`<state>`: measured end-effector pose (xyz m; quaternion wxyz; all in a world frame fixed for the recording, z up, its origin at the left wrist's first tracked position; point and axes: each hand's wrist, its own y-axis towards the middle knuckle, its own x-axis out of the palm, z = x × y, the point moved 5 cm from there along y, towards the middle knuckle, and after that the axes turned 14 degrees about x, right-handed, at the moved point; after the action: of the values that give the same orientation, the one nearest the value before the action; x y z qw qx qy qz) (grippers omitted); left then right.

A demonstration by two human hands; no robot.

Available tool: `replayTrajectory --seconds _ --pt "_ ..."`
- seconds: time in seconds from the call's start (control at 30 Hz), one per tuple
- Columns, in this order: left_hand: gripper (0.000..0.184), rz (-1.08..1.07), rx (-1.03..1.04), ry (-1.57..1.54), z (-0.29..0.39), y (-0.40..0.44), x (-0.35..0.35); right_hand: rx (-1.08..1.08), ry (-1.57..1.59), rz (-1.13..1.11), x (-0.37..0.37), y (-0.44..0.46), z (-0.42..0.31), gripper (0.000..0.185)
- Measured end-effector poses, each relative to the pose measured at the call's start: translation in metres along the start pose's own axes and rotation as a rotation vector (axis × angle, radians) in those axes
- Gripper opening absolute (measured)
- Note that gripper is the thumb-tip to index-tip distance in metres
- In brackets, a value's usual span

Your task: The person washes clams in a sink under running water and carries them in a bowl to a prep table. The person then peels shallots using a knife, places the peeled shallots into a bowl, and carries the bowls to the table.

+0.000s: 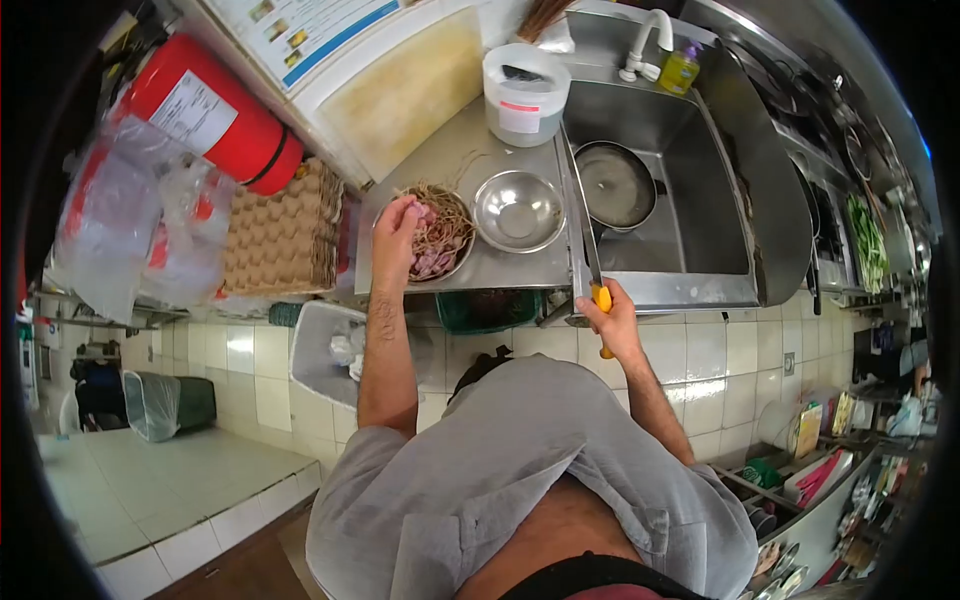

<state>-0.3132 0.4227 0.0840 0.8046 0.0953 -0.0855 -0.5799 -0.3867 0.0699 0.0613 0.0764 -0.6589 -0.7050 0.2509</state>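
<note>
My left hand (394,236) is at the left side of a round metal bowl (466,262), its fingers closed around pinkish shallots (436,262); how many it grips is hidden. Dry brown stalks and roots (440,215) are heaped over the shallots in that bowl. My right hand (615,318) grips the yellow handle of a long knife (589,225). The blade points away from me, along the sink's left edge. Beside the shallots, an empty shiny metal bowl (518,211) rests on the steel counter (425,165).
A pan (614,186) sits in the steel sink (700,180), under a white faucet (648,48). Behind the bowls stands a white plastic bucket (526,95). Egg trays (280,230) and a red fire extinguisher (205,110) are at left. Below the counter is a grey bin (325,350).
</note>
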Motion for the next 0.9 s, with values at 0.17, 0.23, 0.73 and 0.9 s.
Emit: replayTrajectory --seconds 0.17,0.23,0.73,0.9 --pt "0.026 0.066 -0.119 -0.439 0.006 -0.008 -0.001 -0.311 0.15 -0.046 0.019 0.0 -0.033 0.05" --pt "0.027 0.078 -0.159 -0.635 0.01 -0.011 0.001 -0.232 0.137 -0.086 0.027 0.0 -0.048 0.057" --pt "0.03 -0.054 -0.143 -0.701 0.029 -0.013 0.006 -0.328 0.355 -0.332 0.084 0.004 -0.076 0.056" --pt "0.022 0.031 -0.009 -0.165 0.034 -0.005 -0.02 -0.203 0.257 -0.239 0.052 0.024 -0.059 0.046"
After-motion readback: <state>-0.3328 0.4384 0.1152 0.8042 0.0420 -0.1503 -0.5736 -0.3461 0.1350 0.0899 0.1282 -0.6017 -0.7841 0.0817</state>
